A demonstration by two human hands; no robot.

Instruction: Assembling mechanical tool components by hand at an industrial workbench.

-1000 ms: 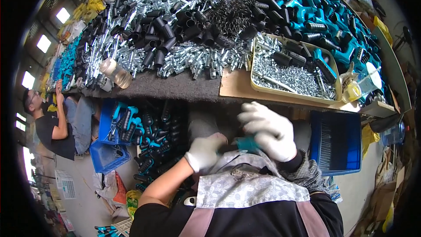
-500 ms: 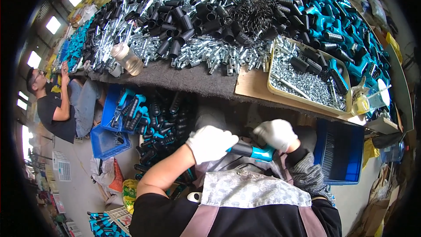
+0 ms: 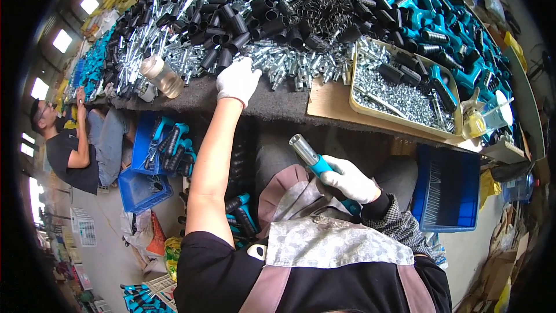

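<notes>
My left hand (image 3: pixel 238 83), in a white glove, is stretched out to the bench's near edge at the small silver metal fittings (image 3: pixel 284 72). Its fingers look curled together; their tips and whatever they may hold are hidden. Over my lap, my right hand (image 3: pixel 352 179), also gloved in white, is closed around a teal tool handle (image 3: pixel 319 166). A bare silver metal tube (image 3: pixel 303 148) sticks out of that handle, tilted up and to the left. The handle's lower end shows below my glove.
Black sleeves (image 3: pixel 234 23), coiled springs (image 3: pixel 327 11) and teal tool bodies (image 3: pixel 437 29) are heaped on the bench. A tray (image 3: pixel 405 122) of small metal parts stands right, a clear bottle (image 3: pixel 168 81) left. Blue crates (image 3: pixel 449 223) flank me. A co-worker (image 3: pixel 72 150) sits far left.
My left hand has let go of the teal handle's assembly and reached forward to the bench. My right hand has turned the handle; a silver tube shows where a black section was.
</notes>
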